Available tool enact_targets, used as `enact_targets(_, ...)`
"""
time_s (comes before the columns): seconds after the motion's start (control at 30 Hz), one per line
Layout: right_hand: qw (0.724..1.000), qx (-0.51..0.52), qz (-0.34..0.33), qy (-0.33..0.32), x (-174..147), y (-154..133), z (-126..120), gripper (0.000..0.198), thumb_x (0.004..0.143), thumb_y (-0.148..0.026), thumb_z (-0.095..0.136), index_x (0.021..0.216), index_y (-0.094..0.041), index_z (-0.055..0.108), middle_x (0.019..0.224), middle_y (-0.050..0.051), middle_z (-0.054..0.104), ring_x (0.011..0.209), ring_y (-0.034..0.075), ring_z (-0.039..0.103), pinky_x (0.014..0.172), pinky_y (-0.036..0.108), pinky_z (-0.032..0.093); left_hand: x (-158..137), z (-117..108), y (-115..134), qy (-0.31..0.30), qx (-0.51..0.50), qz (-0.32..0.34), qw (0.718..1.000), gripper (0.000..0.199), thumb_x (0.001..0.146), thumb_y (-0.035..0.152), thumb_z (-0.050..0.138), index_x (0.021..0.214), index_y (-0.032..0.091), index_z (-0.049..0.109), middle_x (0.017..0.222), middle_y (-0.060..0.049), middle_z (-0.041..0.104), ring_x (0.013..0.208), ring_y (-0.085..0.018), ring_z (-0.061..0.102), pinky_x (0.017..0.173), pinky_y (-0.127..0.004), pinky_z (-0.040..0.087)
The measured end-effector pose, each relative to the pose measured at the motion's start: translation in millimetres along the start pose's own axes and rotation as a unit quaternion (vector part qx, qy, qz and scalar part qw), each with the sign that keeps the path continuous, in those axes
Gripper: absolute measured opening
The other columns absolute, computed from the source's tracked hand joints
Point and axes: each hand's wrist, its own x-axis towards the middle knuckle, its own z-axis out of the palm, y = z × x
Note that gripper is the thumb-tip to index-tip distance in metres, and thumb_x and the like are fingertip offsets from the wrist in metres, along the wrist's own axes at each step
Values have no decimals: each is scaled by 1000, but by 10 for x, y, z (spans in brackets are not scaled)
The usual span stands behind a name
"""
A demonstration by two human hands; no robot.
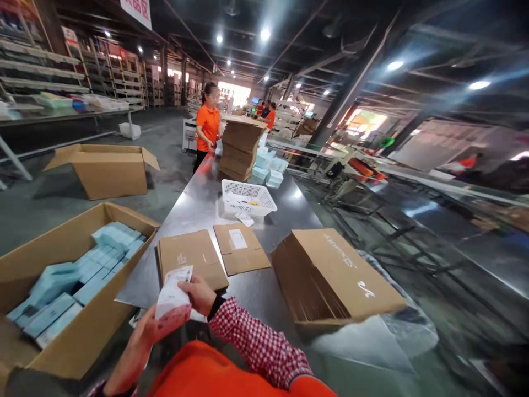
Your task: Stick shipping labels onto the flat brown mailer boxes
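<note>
Between my two hands is a white printed paper slip (172, 298) with a reddish lower part. My left hand (142, 336) grips its lower left edge. My right hand (200, 295) pinches its upper right side, the fingers partly hidden. Just beyond lies a small stack of flat cardboard boxes (188, 251) on the metal table (248, 295). Beside that stack, a single flat cardboard piece (243, 259) bears a white label (237, 239).
A tall stack of flattened boxes (343, 270) stands at the right. On the left is an open carton (86, 336) holding light-blue packages (88, 264). Further up are a white basket (250, 207), another cardboard stack (237, 149) and a person in orange (209, 124). An empty carton (111, 176) sits on the floor.
</note>
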Motion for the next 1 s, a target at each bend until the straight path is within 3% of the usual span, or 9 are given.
enact_targets(0.07, 1000, -5, -18, 8, -56, -49, 45, 42, 53, -29, 81, 89, -16, 67, 79, 2, 69, 70, 15, 63, 69, 28, 49, -12, 27, 51, -18, -3, -9, 1000, 67, 58, 64, 73, 105, 17, 65, 108, -13, 70, 104, -34, 63, 94, -45, 49)
enact_targets(0.23, 999, -51, -6, -12, -68, -157, 22, 43, 55, -35, 80, 90, -14, 66, 78, 3, 68, 75, 18, 63, 71, 30, 50, 49, 27, -34, 118, 63, 18, 991, 53, 62, 44, 78, 104, 17, 60, 96, -7, 73, 90, -25, 68, 81, -35, 55)
enact_targets(0.37, 977, -204, -41, 44, -92, -307, -140, 56, 66, -52, 70, 110, -18, 60, 98, 8, 65, 91, 23, 62, 78, 39, 51, 113, 58, -180, 140, 97, 61, 983, 72, 69, 44, 73, 129, 20, 43, 89, -4, 72, 84, -22, 69, 74, -33, 57)
enact_targets(0.43, 930, -332, -145, 59, -175, -411, -243, 61, 70, -54, 67, 121, -22, 56, 116, 10, 58, 108, 25, 56, 91, 44, 46, 146, 132, -228, 178, 129, 87, 972, 73, 70, 47, 71, 132, 21, 43, 98, -6, 70, 90, -23, 68, 77, -32, 56)
enact_targets(0.5, 857, -450, -253, -5, -300, -486, -346, 61, 67, -53, 72, 119, -23, 59, 127, 11, 52, 121, 27, 47, 102, 45, 37, 174, 251, -258, 209, 153, 95, 961, 64, 69, 51, 70, 122, 19, 55, 109, -9, 68, 98, -24, 66, 80, -31, 56)
enact_targets(0.6, 775, -528, -337, -87, -482, -486, -501, 36, 75, -47, 68, 102, -23, 69, 119, 11, 57, 114, 24, 52, 99, 41, 42, 173, 488, -289, 225, 128, 66, 964, 56, 62, 52, 75, 104, 16, 64, 101, -9, 71, 91, -25, 68, 78, -33, 57)
enact_targets(0.73, 715, -582, -375, -97, -582, -342, -721, 25, 91, -37, 50, 101, -26, 70, 95, 8, 68, 86, 19, 63, 77, 34, 51, 87, 749, -356, 222, -16, 13, 975, 55, 56, 46, 82, 99, 16, 66, 88, -5, 74, 82, -24, 70, 76, -34, 58)
enact_targets(0.87, 643, -622, -419, -156, -589, -224, -844, 23, 91, -29, 49, 101, -28, 69, 91, 8, 70, 85, 21, 64, 75, 36, 51, 50, 731, -425, 240, -143, -14, 960, 53, 62, 56, 75, 94, 13, 68, 88, -8, 74, 85, -25, 70, 76, -36, 57)
enact_targets(1.0, 649, -566, -470, -195, -593, -233, -754, 19, 90, -27, 51, 99, -30, 68, 94, 6, 69, 98, 21, 61, 84, 38, 50, 116, 487, -415, 290, -148, -33, 945, 48, 54, 41, 85, 90, 14, 69, 88, -8, 74, 82, -24, 70, 68, -30, 57)
